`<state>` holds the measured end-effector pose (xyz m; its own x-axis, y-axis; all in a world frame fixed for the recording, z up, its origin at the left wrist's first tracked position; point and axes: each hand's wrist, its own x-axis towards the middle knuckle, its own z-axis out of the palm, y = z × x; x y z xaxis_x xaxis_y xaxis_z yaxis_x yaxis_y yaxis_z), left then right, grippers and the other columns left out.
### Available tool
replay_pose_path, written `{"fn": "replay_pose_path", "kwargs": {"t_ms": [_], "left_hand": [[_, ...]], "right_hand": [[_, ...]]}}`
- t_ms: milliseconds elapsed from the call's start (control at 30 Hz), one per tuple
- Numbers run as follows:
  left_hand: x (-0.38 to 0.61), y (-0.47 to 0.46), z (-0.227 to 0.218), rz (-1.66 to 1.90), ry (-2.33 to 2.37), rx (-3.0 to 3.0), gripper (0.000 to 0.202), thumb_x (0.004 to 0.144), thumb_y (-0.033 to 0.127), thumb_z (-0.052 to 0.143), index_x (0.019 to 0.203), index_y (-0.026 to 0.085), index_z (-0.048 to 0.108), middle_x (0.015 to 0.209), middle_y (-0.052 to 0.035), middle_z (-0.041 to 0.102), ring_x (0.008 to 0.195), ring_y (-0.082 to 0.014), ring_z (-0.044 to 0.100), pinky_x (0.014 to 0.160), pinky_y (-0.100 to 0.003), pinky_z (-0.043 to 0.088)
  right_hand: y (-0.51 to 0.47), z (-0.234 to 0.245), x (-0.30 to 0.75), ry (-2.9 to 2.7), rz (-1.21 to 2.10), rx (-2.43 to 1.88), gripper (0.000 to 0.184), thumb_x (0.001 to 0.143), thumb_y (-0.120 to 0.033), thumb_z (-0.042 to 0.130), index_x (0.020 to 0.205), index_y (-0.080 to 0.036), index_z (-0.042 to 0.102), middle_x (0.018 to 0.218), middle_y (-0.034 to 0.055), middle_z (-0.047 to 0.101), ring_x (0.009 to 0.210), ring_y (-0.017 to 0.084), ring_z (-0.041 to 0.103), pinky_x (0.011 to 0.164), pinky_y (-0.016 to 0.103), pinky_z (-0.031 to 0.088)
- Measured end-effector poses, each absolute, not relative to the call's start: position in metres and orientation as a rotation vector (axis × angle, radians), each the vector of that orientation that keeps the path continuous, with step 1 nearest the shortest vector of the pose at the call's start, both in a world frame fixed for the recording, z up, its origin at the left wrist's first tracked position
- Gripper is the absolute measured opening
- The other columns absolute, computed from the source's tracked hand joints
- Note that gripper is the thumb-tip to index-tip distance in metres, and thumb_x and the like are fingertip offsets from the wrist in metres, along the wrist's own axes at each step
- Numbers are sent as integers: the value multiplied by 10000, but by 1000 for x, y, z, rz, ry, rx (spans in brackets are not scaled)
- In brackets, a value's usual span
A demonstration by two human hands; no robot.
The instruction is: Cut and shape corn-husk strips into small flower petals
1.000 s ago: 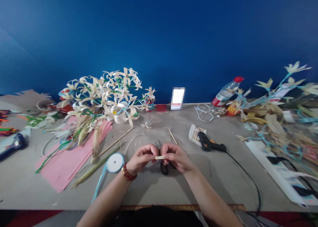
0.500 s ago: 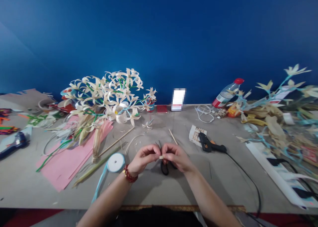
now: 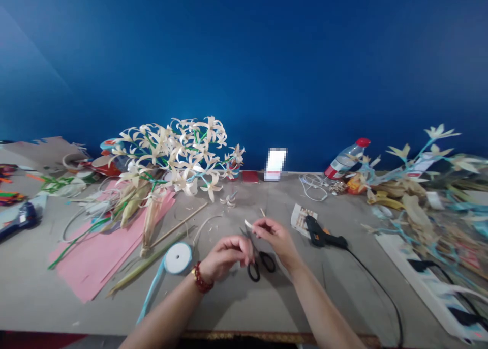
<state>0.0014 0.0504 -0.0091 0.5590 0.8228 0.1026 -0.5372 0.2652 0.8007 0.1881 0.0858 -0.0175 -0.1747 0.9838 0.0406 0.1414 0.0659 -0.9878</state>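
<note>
A small whitish strip (image 3: pixel 248 224) is pinched between the thumb and fingers of my right hand (image 3: pixel 277 238), its free end pointing left. Lower down, my left hand (image 3: pixel 230 253) has its fingers curled together. Whatever they may hold is hidden, and the fingertips are close beside the black-handled scissors (image 3: pixel 268 262). Those scissors lie on the table under and between my hands, blades pointing away from me. To the left of my left hand is a roll of light blue tape (image 3: pixel 177 258), a length of it trailing toward the table's front edge.
White artificial flowers (image 3: pixel 186 153) crowd the back left, behind pink paper (image 3: pixel 91 272) and a thin stick (image 3: pixel 179 224). A black glue gun (image 3: pixel 324 234) with its cord, a power strip (image 3: pixel 419 283), more flowers (image 3: pixel 436 153) and a tilted bottle (image 3: pixel 345 161) occupy the right.
My hands have come apart. The whitish strip, earlier between both hands, is now in my right hand, while my left hand has moved down toward the scissors, which show more fully.
</note>
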Motion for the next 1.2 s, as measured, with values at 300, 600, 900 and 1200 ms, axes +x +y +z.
{"fn": "replay_pose_path", "kwargs": {"t_ms": [300,600,900,1200], "left_hand": [[8,45,-22,725,407,922,272,712,362,754,711,104,668,698,-61,644,593,-122,548,595,-237,424],[13,43,-23,698,411,952,339,677,426,783,709,109,665,668,-40,645,575,-108,543,602,-231,421],[13,40,-18,647,402,998,376,665,470,794,708,120,663,690,-36,641,602,-110,540,632,-242,417],[10,37,-7,592,354,1083,406,683,498,782,730,117,651,723,-39,623,625,-116,534,651,-253,420]], "right_hand": [[143,-28,166,-2119,789,-1239,118,866,-282,618,838,-227,718,875,18,693,788,176,635,718,258,463],[174,-37,152,-2324,492,-1266,180,889,-178,555,927,-198,730,951,70,675,872,213,625,807,313,449],[178,-36,144,-2327,478,-1285,188,808,-98,552,847,-200,705,889,32,688,771,170,629,719,262,449],[142,-18,190,-2174,468,-1422,192,884,-280,496,932,-216,671,840,33,692,731,192,628,700,302,467]]}}
